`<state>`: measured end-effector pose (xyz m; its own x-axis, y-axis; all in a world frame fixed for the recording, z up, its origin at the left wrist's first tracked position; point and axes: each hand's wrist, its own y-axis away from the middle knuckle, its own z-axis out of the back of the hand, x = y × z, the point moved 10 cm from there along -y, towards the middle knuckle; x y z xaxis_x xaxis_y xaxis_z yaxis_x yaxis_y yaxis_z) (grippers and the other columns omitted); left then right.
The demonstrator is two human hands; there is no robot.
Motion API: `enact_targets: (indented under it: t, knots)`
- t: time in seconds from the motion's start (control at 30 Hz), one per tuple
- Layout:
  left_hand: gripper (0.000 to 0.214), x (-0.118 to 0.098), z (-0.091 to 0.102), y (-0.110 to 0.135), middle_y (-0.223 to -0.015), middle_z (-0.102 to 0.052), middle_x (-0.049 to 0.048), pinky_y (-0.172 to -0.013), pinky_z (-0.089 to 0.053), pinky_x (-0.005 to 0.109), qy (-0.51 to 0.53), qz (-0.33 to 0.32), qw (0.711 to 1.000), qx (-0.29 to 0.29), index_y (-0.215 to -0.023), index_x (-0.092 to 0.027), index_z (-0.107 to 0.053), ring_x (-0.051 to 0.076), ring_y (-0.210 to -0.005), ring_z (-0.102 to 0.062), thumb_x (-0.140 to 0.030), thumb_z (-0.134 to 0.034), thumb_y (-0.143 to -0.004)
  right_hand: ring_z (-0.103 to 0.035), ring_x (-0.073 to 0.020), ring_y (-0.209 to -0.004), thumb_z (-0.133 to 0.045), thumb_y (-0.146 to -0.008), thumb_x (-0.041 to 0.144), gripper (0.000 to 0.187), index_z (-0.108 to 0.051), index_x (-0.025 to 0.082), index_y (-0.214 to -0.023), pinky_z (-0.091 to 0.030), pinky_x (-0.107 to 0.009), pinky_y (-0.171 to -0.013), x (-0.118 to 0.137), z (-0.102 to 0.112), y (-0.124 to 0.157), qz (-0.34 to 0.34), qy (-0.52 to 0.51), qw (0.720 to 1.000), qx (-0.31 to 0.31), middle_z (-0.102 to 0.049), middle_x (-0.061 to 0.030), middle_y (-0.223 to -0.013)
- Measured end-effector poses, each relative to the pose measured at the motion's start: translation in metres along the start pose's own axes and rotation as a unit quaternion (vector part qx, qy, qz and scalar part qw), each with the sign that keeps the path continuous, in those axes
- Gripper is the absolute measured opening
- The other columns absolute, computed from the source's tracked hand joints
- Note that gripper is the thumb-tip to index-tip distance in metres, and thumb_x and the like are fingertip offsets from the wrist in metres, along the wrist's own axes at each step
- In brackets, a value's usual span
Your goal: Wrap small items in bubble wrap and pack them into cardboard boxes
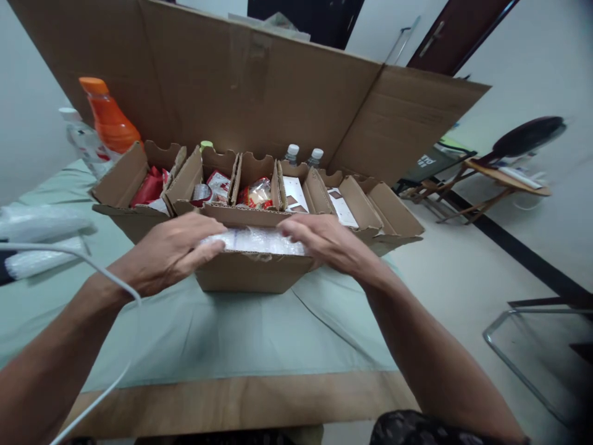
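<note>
A brown cardboard box (254, 274) stands at the middle of the cloth-covered table. Clear bubble wrap (257, 241) fills its top, and whatever is wrapped in it cannot be made out. My left hand (178, 252) is closed over the box's left end, thumb and fingertips at the edge of the bubble wrap. Over the right end my right hand (320, 242) is bent the same way, its thumb reaching onto the wrap. Some fingers of both hands are hidden behind the cardboard.
Behind is a row of open cardboard bins (259, 167) holding packets and white boxes. An orange bottle (111, 120) and clear bottle (86, 139) stand left, near bubble-wrap rolls (46, 238). A white cable (134, 321) crosses my left forearm. A tall cardboard panel (199, 80) rises behind.
</note>
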<state>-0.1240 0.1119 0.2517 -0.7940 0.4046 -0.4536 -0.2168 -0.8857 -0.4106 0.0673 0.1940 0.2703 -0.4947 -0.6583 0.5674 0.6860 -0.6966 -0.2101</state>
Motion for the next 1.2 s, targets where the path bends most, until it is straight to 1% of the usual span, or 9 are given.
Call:
enact_targets:
  t: [0.1,0.17,0.33,0.43,0.57,0.8,0.93,1.07,1.2]
  knots:
    - [0.023,0.017,0.038,0.059,-0.108,-0.076,0.0044,-0.099,-0.052,0.037,-0.006,0.087,0.961,-0.261,-0.106,-0.022,-0.076,0.022,-0.103,-0.069,-0.036,-0.061,-0.094,-0.071,-0.0187,-0.080,-0.057,-0.100,0.041,0.028,-0.075,0.021,-0.096,-0.055,-0.032,-0.077,-0.022,0.046,0.067,-0.058,-0.025,0.977,-0.206,-0.077,-0.0040,-0.088]
    - [0.027,0.040,0.028,0.101,-0.110,-0.074,0.0053,-0.098,-0.053,0.039,0.038,0.193,0.923,-0.331,-0.112,-0.021,-0.074,0.022,-0.101,-0.069,-0.036,-0.063,-0.093,-0.070,-0.0198,-0.077,-0.063,-0.096,0.044,0.025,-0.074,0.021,-0.099,-0.056,-0.035,-0.077,-0.051,0.046,0.107,-0.111,-0.038,0.957,-0.266,-0.076,-0.0041,-0.084]
    - [0.071,0.074,-0.067,0.113,-0.142,-0.060,0.0148,-0.110,-0.047,0.048,0.221,0.284,0.909,-0.209,-0.144,-0.018,-0.051,0.030,-0.126,-0.060,-0.051,-0.069,-0.084,-0.070,-0.0276,-0.104,-0.072,-0.084,0.051,0.055,-0.062,0.020,-0.128,-0.058,-0.040,-0.081,-0.105,-0.043,0.109,-0.147,-0.137,0.966,-0.164,-0.073,-0.0128,-0.120]
    - [0.073,0.077,-0.094,0.092,-0.134,-0.065,0.0152,-0.110,-0.047,0.047,0.278,0.285,0.896,-0.198,-0.139,-0.016,-0.051,0.031,-0.125,-0.062,-0.052,-0.072,-0.080,-0.068,-0.0299,-0.104,-0.071,-0.081,0.054,0.058,-0.060,0.019,-0.126,-0.058,-0.044,-0.085,-0.107,-0.080,0.088,-0.136,-0.166,0.965,-0.153,-0.071,-0.0147,-0.122]
    - [0.070,0.066,-0.104,0.107,-0.127,-0.068,0.0148,-0.110,-0.047,0.048,0.292,0.308,0.876,-0.229,-0.131,-0.016,-0.054,0.031,-0.122,-0.063,-0.055,-0.074,-0.077,-0.069,-0.0315,-0.094,-0.065,-0.083,0.051,0.047,-0.063,0.016,-0.114,-0.057,-0.046,-0.085,-0.091,-0.095,0.106,-0.159,-0.149,0.956,-0.195,-0.073,-0.0146,-0.106]
    - [0.065,0.066,-0.066,0.253,-0.109,-0.072,0.0107,-0.107,-0.051,0.052,0.224,0.427,0.817,-0.316,-0.121,-0.019,-0.060,0.036,-0.115,-0.067,-0.058,-0.078,-0.073,-0.065,-0.0343,-0.115,-0.066,-0.086,0.042,0.049,-0.061,0.021,-0.130,-0.055,-0.048,-0.098,-0.001,-0.130,0.131,-0.081,-0.138,0.976,-0.149,-0.069,-0.0145,-0.125]
    - [0.074,0.062,-0.037,0.204,-0.108,-0.073,0.0111,-0.098,-0.056,0.047,0.241,0.363,0.827,-0.356,-0.129,-0.015,-0.055,0.030,-0.101,-0.070,-0.056,-0.077,-0.072,-0.069,-0.0303,-0.096,-0.067,-0.082,0.044,0.044,-0.064,0.018,-0.117,-0.057,-0.045,-0.088,0.001,-0.109,0.092,-0.082,-0.155,0.971,-0.162,-0.074,-0.0128,-0.109]
    - [0.078,0.024,-0.063,0.127,-0.135,-0.064,0.0156,-0.111,-0.048,0.043,0.320,0.234,0.871,-0.289,-0.149,-0.018,-0.041,0.029,-0.127,-0.062,-0.052,-0.068,-0.085,-0.069,-0.0326,-0.097,-0.068,-0.082,0.051,0.042,-0.065,0.017,-0.107,-0.055,-0.047,-0.088,-0.033,-0.062,0.120,-0.126,-0.096,0.949,-0.271,-0.075,-0.0142,-0.103]
    - [0.084,0.008,-0.084,0.160,-0.150,-0.054,0.0170,-0.118,-0.043,0.044,0.322,0.259,0.864,-0.286,-0.157,-0.021,-0.033,0.031,-0.141,-0.052,-0.049,-0.070,-0.086,-0.069,-0.0354,-0.107,-0.068,-0.085,0.053,0.047,-0.065,0.017,-0.116,-0.055,-0.049,-0.091,-0.043,-0.077,0.158,-0.139,-0.098,0.948,-0.271,-0.075,-0.0158,-0.113]
